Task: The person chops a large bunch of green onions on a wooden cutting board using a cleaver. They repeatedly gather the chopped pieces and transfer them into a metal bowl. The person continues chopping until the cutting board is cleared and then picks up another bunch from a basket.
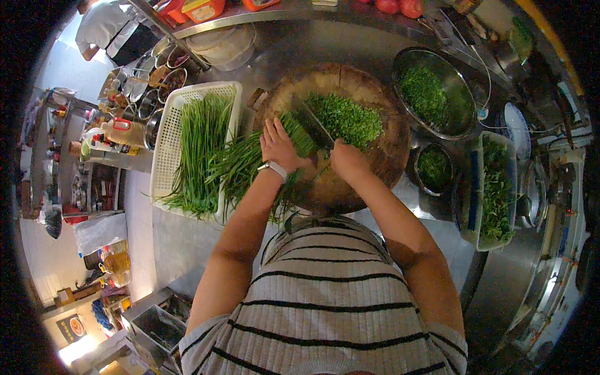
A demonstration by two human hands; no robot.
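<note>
A thick round wooden chopping block [300,187] lies in front of me. My left hand [280,146] presses down on a bundle of long green chives or similar greens [243,157], whose cut ends face right. In my right hand [349,161] is the handle of a kitchen knife [319,123]; its blade stands on edge just right of the bundle. On the blade's other side lies a heap of finely chopped greens [351,119]. The bundle's leafy part trails left off the block, against a white perforated plastic basket [161,161] of uncut greens [201,150].
Right of the block stand a large metal bowl of chopped greens [468,110], a smaller metal bowl [440,191] and a plastic tub of leafy herbs [483,241]. A steel shelf [300,15] runs behind. Bottles [124,131] and bowls crowd the left; another person [101,28] stands far left.
</note>
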